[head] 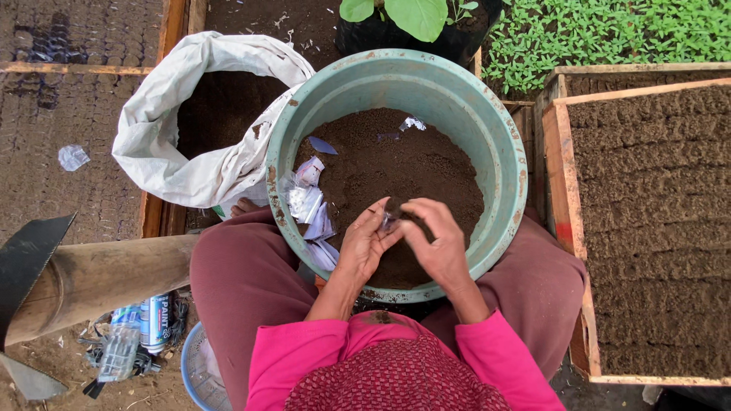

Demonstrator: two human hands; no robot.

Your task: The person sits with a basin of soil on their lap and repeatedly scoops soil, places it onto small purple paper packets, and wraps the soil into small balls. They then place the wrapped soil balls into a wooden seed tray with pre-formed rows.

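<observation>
Together, left hand (365, 243) and right hand (435, 242) pinch a small soil-filled bag (393, 213) — between closed fingertips.

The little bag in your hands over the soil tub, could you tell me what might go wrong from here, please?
1. The little bag is pinched between the left hand and right hand; if it slips, its soil could spill.
2. The tub rests between the knees; a shift might tip it.
3. Loose empty bags lie on the soil and may get buried.
</observation>
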